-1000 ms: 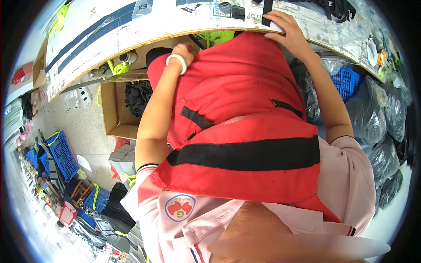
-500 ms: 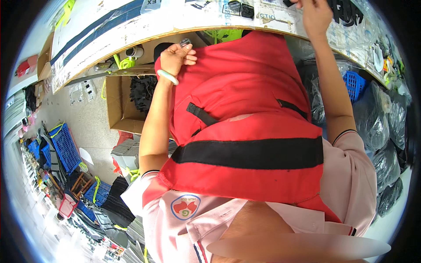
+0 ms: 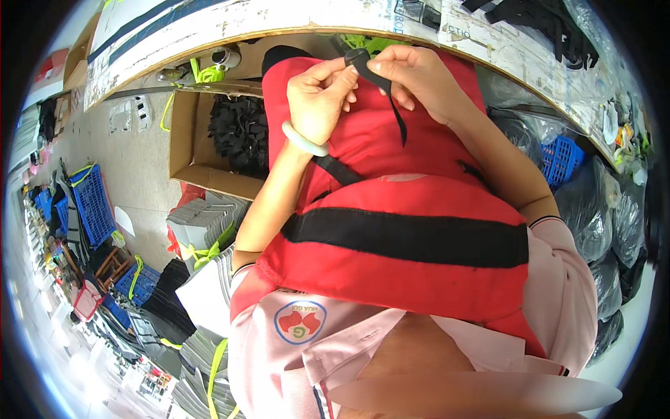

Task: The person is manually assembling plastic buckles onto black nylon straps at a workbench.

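Above my lap, over a red apron (image 3: 412, 153), my two hands meet at a small black buckle (image 3: 357, 59). My left hand (image 3: 317, 101), with a pale bangle at the wrist, pinches the buckle between thumb and fingers. A black webbing strap (image 3: 386, 87) is gripped by my right hand (image 3: 419, 80), its loose end hanging down over the apron. The strap's upper end lies against the buckle; whether it runs through the slot I cannot tell.
Beyond my lap is a worktable (image 3: 279, 21) with black straps (image 3: 548, 28) at its right. An open cardboard box (image 3: 183, 140) of black pieces stands at left, near grey stacks (image 3: 202, 216) tied with yellow-green bands. Black plastic bags (image 3: 590, 202) and a blue basket (image 3: 560, 159) fill the right.
My right hand has come from the tabletop down to my left hand, bringing a black strap. My left hand has moved right with the buckle.
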`<state>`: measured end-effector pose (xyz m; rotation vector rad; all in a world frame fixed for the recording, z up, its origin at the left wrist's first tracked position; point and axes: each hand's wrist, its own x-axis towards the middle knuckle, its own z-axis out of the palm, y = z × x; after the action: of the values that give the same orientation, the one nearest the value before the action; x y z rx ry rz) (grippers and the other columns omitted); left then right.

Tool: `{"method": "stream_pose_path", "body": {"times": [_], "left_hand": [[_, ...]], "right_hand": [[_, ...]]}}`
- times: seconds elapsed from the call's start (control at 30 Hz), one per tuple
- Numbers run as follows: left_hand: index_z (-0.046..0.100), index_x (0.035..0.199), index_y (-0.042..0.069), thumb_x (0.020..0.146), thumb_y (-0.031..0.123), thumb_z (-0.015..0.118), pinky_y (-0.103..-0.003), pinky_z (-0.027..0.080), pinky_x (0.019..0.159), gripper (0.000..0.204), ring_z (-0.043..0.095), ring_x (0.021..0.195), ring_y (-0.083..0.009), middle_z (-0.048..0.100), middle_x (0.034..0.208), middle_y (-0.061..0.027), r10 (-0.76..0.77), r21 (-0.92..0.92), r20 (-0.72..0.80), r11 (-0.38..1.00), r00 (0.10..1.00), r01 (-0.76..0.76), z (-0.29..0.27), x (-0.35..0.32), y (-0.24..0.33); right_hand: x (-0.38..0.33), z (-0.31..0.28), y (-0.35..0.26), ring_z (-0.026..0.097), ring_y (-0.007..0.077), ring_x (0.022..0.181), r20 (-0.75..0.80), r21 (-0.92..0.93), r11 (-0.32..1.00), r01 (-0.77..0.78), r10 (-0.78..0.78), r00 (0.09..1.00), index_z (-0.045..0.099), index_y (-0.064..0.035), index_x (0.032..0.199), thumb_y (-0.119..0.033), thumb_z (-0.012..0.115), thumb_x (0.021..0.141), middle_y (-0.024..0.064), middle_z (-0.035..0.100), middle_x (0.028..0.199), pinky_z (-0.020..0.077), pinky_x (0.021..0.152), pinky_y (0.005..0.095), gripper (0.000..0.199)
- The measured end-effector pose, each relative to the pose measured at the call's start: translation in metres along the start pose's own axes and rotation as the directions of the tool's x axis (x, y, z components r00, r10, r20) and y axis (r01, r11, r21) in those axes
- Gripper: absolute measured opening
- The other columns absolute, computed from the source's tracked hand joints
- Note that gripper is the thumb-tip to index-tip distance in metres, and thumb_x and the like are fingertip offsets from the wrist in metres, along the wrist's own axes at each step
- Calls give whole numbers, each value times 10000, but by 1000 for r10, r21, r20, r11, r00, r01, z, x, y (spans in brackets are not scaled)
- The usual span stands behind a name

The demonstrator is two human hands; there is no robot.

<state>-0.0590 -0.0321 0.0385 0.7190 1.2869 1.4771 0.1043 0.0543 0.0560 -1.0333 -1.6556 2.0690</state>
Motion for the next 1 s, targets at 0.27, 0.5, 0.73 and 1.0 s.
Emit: {"method": "stream_pose_path", "body": {"times": [0.27,0.5,0.73,1.0], "left_hand": [[651,868,15,816,66,681,-363,455,550,79,567,608,-296,553,693,-127,444,698,261,526,857,-485,-3,-1,6],[675,1029,3,880,74,639,-300,466,608,170,585,672,-195,638,798,-84,309,392,107,861,945,-326,-8,-7,-3],[655,1012,-82,919,101,615,-236,525,530,209,653,604,-165,679,796,-126,-185,-140,25,972,982,187,-14,7,-12],[652,1036,-80,915,37,612,-286,602,632,173,658,746,-147,681,883,-125,62,-204,-96,976,993,-81,-1,-2,-12]], "right_hand": [[2,10,6,482,46,502,-23,470,882,-43,61,998,612,-20,951,-253,611,936,35,617,766,368,438,187,233],[1,8,2,548,84,579,-32,243,968,66,-60,998,601,-19,1083,-219,602,946,24,589,732,444,539,200,241],[0,23,3,580,68,690,-230,-146,863,483,-504,832,648,-15,964,-100,637,901,25,613,914,465,551,197,106],[-11,9,-10,549,65,515,-45,-117,992,47,-53,998,613,-13,871,-200,607,919,25,601,679,430,434,202,193]]}}
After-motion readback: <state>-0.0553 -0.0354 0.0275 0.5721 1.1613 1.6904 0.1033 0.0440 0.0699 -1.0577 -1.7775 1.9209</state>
